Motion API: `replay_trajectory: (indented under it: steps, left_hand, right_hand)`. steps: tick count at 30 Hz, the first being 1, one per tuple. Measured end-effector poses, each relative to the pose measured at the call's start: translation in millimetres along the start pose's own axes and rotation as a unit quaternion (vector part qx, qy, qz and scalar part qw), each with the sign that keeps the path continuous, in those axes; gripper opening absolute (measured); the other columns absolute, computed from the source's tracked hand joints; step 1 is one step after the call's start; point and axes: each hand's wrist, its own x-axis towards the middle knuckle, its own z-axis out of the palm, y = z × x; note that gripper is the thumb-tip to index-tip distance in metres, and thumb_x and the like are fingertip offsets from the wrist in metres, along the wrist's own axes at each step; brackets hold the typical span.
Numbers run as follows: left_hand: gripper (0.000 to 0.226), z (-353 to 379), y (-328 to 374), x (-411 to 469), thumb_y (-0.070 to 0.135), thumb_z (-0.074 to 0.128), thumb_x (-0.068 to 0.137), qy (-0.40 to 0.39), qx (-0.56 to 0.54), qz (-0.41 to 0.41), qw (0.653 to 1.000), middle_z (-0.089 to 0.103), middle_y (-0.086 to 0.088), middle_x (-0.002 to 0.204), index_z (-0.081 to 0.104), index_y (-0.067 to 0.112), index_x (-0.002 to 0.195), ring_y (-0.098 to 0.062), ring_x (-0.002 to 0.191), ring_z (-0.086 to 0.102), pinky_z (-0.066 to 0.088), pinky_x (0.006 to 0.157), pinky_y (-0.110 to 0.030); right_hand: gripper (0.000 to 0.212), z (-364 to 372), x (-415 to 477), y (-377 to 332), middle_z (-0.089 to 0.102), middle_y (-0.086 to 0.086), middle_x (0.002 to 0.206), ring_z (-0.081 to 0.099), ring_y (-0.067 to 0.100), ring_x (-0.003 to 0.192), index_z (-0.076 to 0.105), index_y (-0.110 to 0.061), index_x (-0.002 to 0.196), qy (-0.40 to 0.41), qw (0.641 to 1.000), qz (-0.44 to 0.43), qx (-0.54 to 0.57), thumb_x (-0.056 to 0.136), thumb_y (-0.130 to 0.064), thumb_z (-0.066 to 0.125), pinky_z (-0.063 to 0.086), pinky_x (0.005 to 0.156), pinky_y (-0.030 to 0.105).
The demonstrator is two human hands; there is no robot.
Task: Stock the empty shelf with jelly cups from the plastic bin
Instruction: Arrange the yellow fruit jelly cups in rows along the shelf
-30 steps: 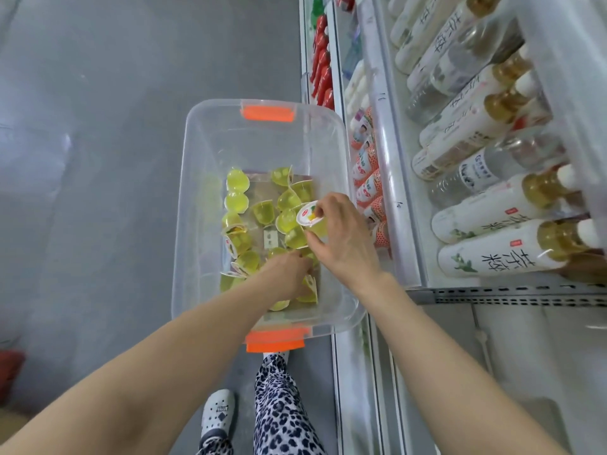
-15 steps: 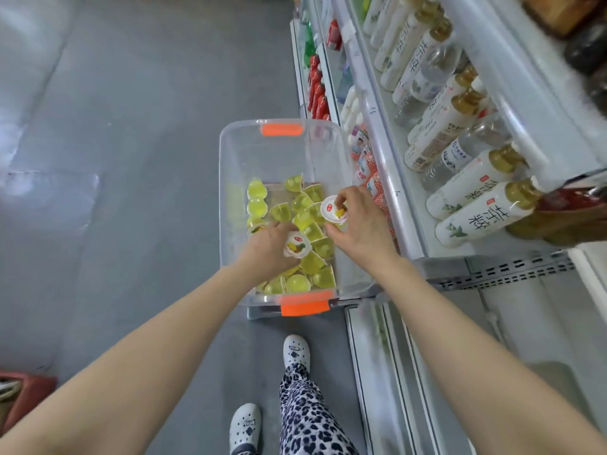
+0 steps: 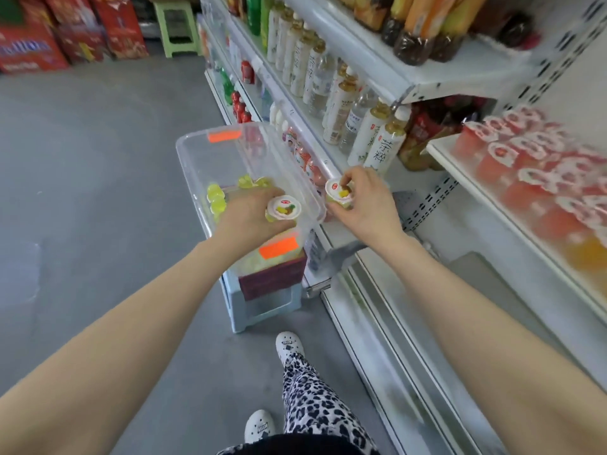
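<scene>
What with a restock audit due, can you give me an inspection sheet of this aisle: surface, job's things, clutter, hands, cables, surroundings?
Surface: grey floor; the clear plastic bin sits on a pale stool.
Job's things: yellow-green jelly cups lie loose in the bin.
Clutter: nothing seen.
Hands: left hand grips one lidded cup above the bin; right hand pinches a second cup just past the bin's rim, on the shelf side.
Cables: nothing seen.
Surroundings: bottles on the shelves, red cups on the right shelf, red packs and a green stool far back.
</scene>
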Motion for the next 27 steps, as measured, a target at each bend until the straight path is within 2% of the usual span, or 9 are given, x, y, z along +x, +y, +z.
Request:
replay_trajectory:
  steps: [2,4,6,8,12,16,20,24,27]
  left_hand:
    - [0.042,-5,23,-8,0.054,0.07,0.073,-0.005,-0.002,0.039,0.999,0.068,0.007,0.1,0.066,0.025,0.103,-0.017,0.094,0.062,0.047,0.076,-0.033]
    - [0.04,-8,47,-14,0.05,0.073,0.076,-0.017,-0.013,0.069,0.997,0.068,0.005,0.104,0.066,0.023,0.104,-0.018,0.097,0.06,0.043,0.074,-0.03]
    - [0.043,-10,72,-18,0.053,0.072,0.075,-0.025,-0.021,0.102,0.994,0.067,0.004,0.105,0.065,0.024,0.107,-0.016,0.098,0.059,0.039,0.073,-0.027]
    - [0.045,-10,99,-21,0.058,0.07,0.075,-0.036,-0.036,0.129,0.99,0.065,0.006,0.102,0.064,0.026,0.106,-0.014,0.094,0.058,0.043,0.074,-0.029]
    - [0.038,-5,157,-23,0.048,0.074,0.077,-0.044,-0.041,0.192,0.98,0.065,0.007,0.105,0.063,0.029,0.108,-0.013,0.096,0.058,0.047,0.079,-0.034]
    - [0.038,5,224,-33,0.043,0.075,0.078,-0.042,-0.038,0.275,0.96,0.067,0.005,0.104,0.065,0.023,0.109,-0.015,0.097,0.059,0.044,0.076,-0.032]
    - [0.043,25,292,-50,0.045,0.073,0.079,-0.042,-0.052,0.342,0.937,0.067,0.005,0.111,0.064,0.023,0.116,-0.017,0.103,0.059,0.044,0.079,-0.031]
    - [0.058,49,359,-73,0.052,0.072,0.078,-0.041,-0.062,0.389,0.918,0.065,0.003,0.122,0.062,0.02,0.125,-0.018,0.112,0.058,0.044,0.089,-0.032]
    - [0.056,69,412,-99,0.051,0.074,0.078,-0.04,-0.087,0.41,0.907,0.067,0.001,0.118,0.064,0.019,0.123,-0.02,0.11,0.059,0.042,0.087,-0.03]
  right_hand:
    - [0.037,-22,-22,2,0.053,0.005,0.102,0.053,0.024,0.087,0.05,-0.015,0.1,0.02,1.0,0.021,-0.011,0.079,-0.036,0.072,0.038,0.066,0.034]
    - [0.037,-45,-44,6,0.054,0.005,0.104,0.053,0.025,0.09,0.051,-0.015,0.102,0.038,0.998,0.042,-0.02,0.079,-0.035,0.072,0.035,0.068,0.032]
    - [0.037,-70,-66,12,0.053,0.004,0.105,0.053,0.024,0.092,0.053,-0.014,0.104,0.058,0.996,0.063,-0.025,0.078,-0.032,0.073,0.03,0.068,0.029]
    - [0.037,-98,-89,17,0.052,0.002,0.105,0.053,0.023,0.094,0.054,-0.015,0.105,0.083,0.992,0.087,-0.033,0.077,-0.03,0.074,0.03,0.069,0.027]
    - [0.038,-154,-133,29,0.055,0.003,0.104,0.052,0.023,0.096,0.056,-0.014,0.104,0.132,0.983,0.113,-0.062,0.077,-0.031,0.075,0.037,0.075,0.031]
    - [0.039,-208,-182,43,0.056,0.002,0.107,0.052,0.018,0.098,0.058,-0.014,0.108,0.182,0.966,0.151,-0.107,0.078,-0.033,0.075,0.029,0.073,0.021]
    - [0.039,-259,-237,60,0.057,0.003,0.108,0.055,0.02,0.1,0.059,-0.013,0.109,0.215,0.951,0.175,-0.136,0.078,-0.031,0.076,0.029,0.078,0.017]
    - [0.041,-308,-296,72,0.058,0.003,0.108,0.057,0.022,0.101,0.061,-0.015,0.11,0.232,0.936,0.206,-0.166,0.077,-0.034,0.077,0.034,0.082,0.022]
    - [0.044,-346,-346,84,0.059,0.004,0.11,0.059,0.021,0.102,0.063,-0.015,0.113,0.246,0.922,0.232,-0.188,0.077,-0.035,0.077,0.039,0.085,0.026]
